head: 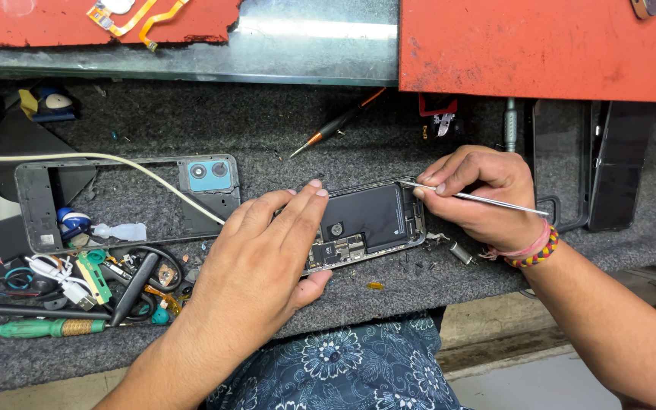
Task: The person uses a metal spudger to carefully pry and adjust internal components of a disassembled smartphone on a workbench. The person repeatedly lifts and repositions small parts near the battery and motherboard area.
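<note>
- Grey felt covers the tabletop [419, 288]; an opened phone [366, 224], back cover off, lies on it with the dark battery and the circuit board exposed.
- Left hand [263, 254] lies flat, palm down, over the phone's left end, fingers stretched along the top edge. It grips nothing; it only presses the phone down.
- Right hand [476, 193] pinches a thin metal pry tool [480, 199] between thumb and first fingers, as one holds a pen. The tip meets the phone's upper right corner.
- Phone sits between the two hands, touching both: left on top of it, right just beside its right end.
- My judgement on doing the prying well: keep the tool shallow, work along the frame edge and away from the battery, with steady left-hand pressure so the phone cannot slide on the felt.
- Risk, as I read it: a slip of the tip could nick a flex cable or the battery.
- Nearby: a spare phone frame with a blue camera block [127, 201], a white cable [115, 161], a green-handled screwdriver [47, 328], small screws [415, 266] loose beside the phone.
</note>
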